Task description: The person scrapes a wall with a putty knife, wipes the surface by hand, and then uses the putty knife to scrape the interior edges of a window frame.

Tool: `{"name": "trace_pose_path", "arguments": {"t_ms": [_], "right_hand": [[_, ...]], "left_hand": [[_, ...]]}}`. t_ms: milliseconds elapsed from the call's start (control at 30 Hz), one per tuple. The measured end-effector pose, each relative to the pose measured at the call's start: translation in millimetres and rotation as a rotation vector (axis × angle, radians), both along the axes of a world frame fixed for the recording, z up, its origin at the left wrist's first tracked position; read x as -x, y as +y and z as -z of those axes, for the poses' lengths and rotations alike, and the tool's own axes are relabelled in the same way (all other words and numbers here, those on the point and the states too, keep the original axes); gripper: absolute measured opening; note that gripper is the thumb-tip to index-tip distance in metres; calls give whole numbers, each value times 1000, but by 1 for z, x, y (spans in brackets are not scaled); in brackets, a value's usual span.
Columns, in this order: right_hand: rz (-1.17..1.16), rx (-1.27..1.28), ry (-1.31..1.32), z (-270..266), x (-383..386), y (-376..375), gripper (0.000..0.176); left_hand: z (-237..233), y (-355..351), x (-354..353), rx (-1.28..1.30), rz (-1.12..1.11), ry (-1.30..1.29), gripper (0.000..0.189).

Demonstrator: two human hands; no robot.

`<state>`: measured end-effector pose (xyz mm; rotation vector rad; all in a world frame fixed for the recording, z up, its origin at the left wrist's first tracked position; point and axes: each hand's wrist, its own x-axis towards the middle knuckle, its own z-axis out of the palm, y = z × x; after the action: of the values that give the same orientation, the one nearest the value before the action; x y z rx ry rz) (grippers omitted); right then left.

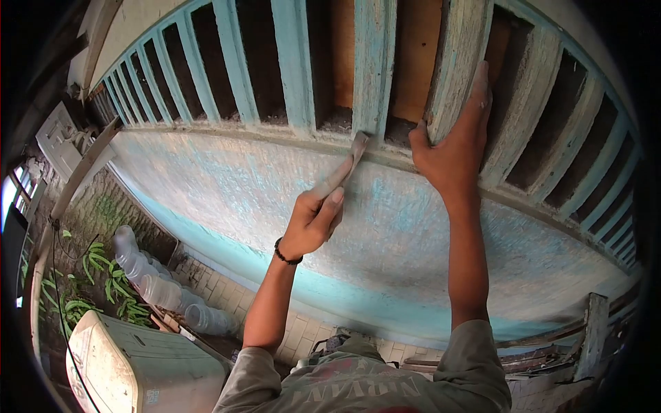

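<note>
My left hand (pixel 313 220), with a dark bead bracelet at the wrist, is closed round a small flat-bladed scraper (pixel 359 146). One finger lies along the tool. Its blade tip touches or nearly touches the foot of a blue slat (pixel 374 69), just above the ledge; the tip is slightly blurred. To the right, my right hand (pixel 454 155) grips a worn wooden slat (pixel 460 55), thumb on its left side and fingers along its right. That slat has lost much of its blue paint. Part of the grip is hidden behind the wood.
Beneath the slats runs a patchy blue-grey wall (pixel 275 186). At lower left stand a white freezer-like box (pixel 158 358), clear plastic containers (pixel 162 292) and green plants (pixel 96 265). A wooden post (pixel 593 337) and boards are at lower right. The floor is paved (pixel 299 330).
</note>
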<state>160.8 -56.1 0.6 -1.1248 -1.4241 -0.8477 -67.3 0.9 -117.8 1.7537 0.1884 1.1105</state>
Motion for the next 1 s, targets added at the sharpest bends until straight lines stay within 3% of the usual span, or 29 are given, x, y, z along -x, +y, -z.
{"name": "trace_pose_path", "arguments": {"t_ms": [300, 633, 1000], "right_hand": [[23, 5, -15, 2, -2, 1, 114], [37, -5, -68, 1, -5, 0, 111], [3, -12, -42, 2, -6, 1, 113]], "left_hand": [[16, 3, -9, -202, -167, 36, 55], [-5, -14, -16, -32, -213, 16, 53], [5, -13, -26, -185, -344, 20, 54]]}}
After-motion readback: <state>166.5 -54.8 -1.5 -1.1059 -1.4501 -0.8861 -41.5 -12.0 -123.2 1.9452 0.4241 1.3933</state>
